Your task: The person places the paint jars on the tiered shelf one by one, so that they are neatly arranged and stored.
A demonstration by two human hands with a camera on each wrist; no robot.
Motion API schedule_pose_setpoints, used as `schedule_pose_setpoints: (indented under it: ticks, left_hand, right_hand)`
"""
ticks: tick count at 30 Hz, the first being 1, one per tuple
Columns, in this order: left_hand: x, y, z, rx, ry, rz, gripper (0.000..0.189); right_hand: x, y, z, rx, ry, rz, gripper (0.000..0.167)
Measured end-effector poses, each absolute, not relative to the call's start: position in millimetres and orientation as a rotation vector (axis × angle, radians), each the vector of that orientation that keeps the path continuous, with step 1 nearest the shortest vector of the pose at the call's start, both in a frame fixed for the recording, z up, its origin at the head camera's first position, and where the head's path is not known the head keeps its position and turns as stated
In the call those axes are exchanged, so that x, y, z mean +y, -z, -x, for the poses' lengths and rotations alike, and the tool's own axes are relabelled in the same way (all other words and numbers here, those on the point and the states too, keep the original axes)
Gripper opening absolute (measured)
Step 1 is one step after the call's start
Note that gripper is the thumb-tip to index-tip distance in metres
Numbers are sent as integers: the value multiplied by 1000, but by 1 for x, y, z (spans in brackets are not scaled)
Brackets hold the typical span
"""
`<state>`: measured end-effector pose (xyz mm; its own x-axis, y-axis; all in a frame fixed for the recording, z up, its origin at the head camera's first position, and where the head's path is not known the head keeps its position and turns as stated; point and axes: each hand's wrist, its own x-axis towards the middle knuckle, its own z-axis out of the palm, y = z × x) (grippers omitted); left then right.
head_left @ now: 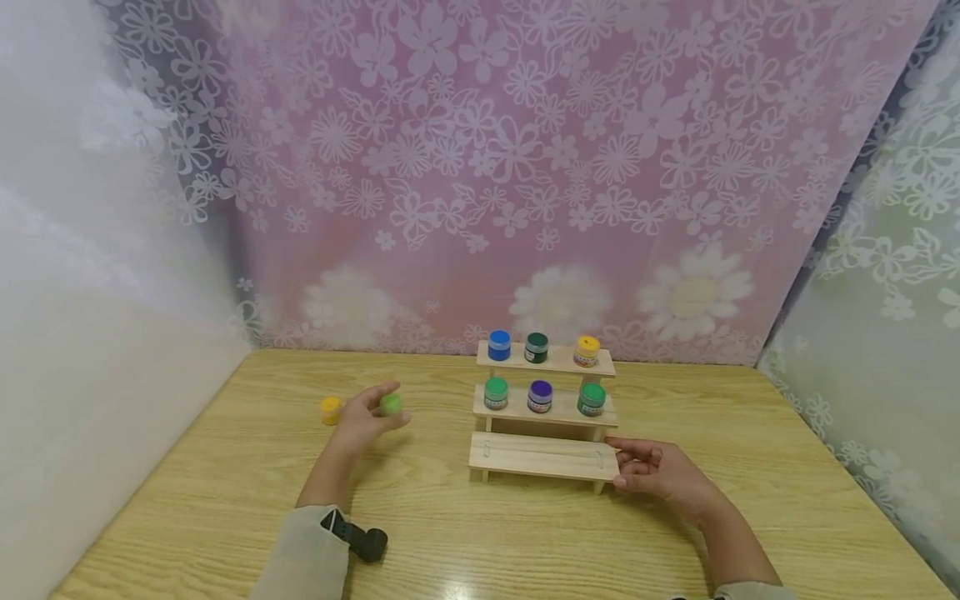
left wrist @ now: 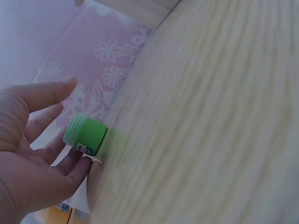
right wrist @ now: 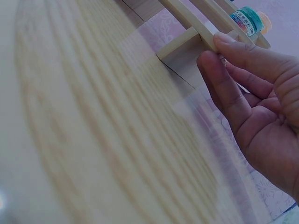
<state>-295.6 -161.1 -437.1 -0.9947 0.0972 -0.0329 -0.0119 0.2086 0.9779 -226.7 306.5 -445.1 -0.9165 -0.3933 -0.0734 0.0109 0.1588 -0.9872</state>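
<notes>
My left hand (head_left: 365,419) reaches around a light green paint jar (head_left: 391,404) standing on the table. In the left wrist view the thumb stands apart from this green jar (left wrist: 85,134), while the other fingers extend beside and behind it. Just left of that hand is a yellow jar (head_left: 330,410). At the right end of a three-step wooden rack (head_left: 543,456), my right hand (head_left: 663,477) grips the lowest board, thumb near its front corner. The right wrist view has the right hand's thumb and forefinger (right wrist: 217,70) against the board's end.
On the top step are a blue jar (head_left: 498,345), a dark green jar (head_left: 536,347) and a yellow-orange jar (head_left: 587,351). The middle step bears a green jar (head_left: 496,392), a purple jar (head_left: 540,397) and another green jar (head_left: 592,399). A flowered curtain (head_left: 450,167) hangs behind the table (head_left: 420,517).
</notes>
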Motion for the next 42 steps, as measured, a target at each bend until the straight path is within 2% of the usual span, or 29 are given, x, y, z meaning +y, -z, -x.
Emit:
schedule_pose_setpoints:
  ticks: [6, 12, 21, 42]
  left_hand:
    - [-161, 442, 297, 2434, -1895, 6, 50]
    - [-162, 446, 298, 2449, -1901, -39, 58]
    - [-162, 450, 299, 2578, -1803, 43, 45]
    - [-156, 433, 296, 2474, -1931, 30, 48]
  right_hand:
    - [306, 446, 226, 2128, 1817, 348, 75]
    - [307, 446, 226, 2134, 1816, 352, 74]
    - [307, 448, 226, 2148, 1814, 360, 74]
    - [307, 447, 228, 2133, 1822, 367, 73]
